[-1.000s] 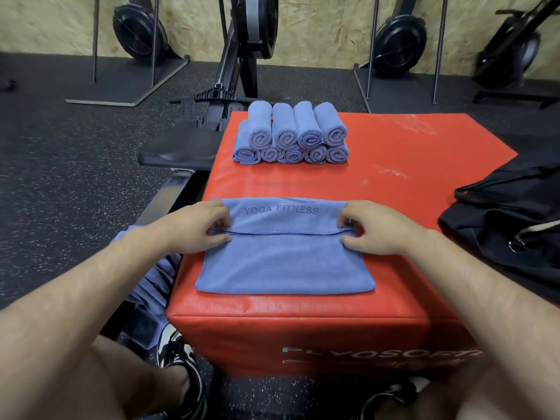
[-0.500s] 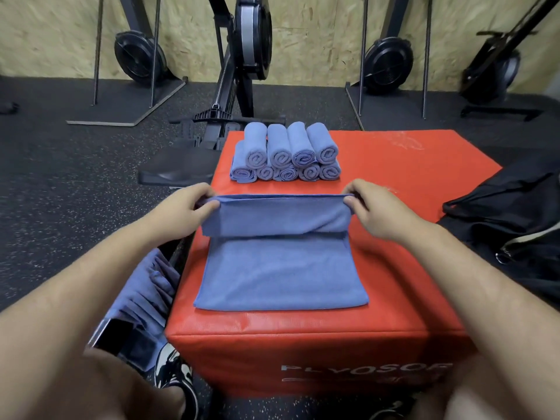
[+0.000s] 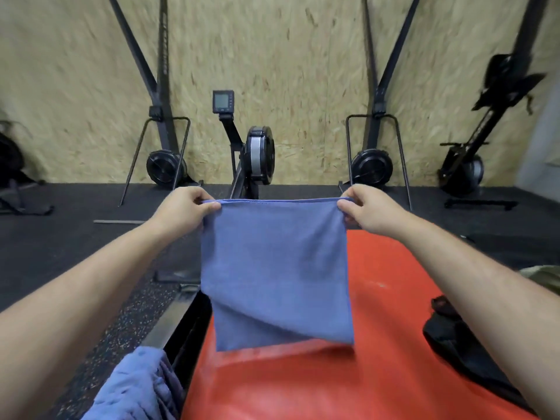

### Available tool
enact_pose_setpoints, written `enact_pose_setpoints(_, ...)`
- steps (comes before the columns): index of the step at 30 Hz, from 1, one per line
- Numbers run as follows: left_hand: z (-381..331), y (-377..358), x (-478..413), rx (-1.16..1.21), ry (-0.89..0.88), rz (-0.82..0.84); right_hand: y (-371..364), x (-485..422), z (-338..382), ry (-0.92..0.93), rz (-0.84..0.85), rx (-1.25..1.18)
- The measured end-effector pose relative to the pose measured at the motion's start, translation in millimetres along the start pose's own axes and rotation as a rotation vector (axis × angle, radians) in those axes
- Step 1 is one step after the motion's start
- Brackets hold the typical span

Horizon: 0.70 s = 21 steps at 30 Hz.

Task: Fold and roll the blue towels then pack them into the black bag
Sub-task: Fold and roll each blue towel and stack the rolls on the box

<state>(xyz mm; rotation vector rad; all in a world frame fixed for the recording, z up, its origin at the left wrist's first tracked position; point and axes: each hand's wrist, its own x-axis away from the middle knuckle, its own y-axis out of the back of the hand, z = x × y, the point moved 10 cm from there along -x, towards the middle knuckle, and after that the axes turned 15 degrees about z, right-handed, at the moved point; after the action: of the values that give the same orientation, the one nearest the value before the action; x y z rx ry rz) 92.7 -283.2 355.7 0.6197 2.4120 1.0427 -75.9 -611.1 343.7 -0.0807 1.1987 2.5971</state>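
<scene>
Your left hand (image 3: 185, 209) and right hand (image 3: 371, 211) pinch a hanging blue cloth towel (image 3: 275, 268), unrolled; crumpled blue heap (image 3: 136, 389) waits at seven o'clock.

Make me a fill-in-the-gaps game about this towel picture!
The towel is coloured ____. The left hand and right hand each pinch a top ____ of it. The box below it is ____. The bag lies on the person's ____ side.
Missing words: blue; corner; red; right.
</scene>
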Motion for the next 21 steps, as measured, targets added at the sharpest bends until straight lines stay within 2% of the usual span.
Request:
enact_pose_setpoints(4,-19.4,35.9,-20.2,0.155,-0.024,-0.061,34.3,-10.2,38.0,0.064,-0.077,0.106)
enact_pose_setpoints(7,-26.1,55.2,-25.7,0.247,-0.046,-0.066,56.0,-14.1,56.4,0.097,-0.117,0.084)
enact_pose_setpoints(10,-38.6,65.8,-18.7,0.24,-0.066,-0.052,74.8,-10.3,66.8,0.08,-0.154,0.108)
enact_pose_setpoints(13,-54.7,73.7,-6.6,0.113,-0.089,-0.039,83.6,-4.1,69.0,0.055,-0.115,0.152)
enact_pose_setpoints(16,-58.5,76.3,2.3,0.158,-0.1,0.001,89.1,7.6,75.0,0.073,-0.065,0.185)
enact_pose_setpoints(21,-52.3,70.7,9.0,0.157,-0.022,0.065,82.2,19.8,77.7,0.053,0.046,0.163)
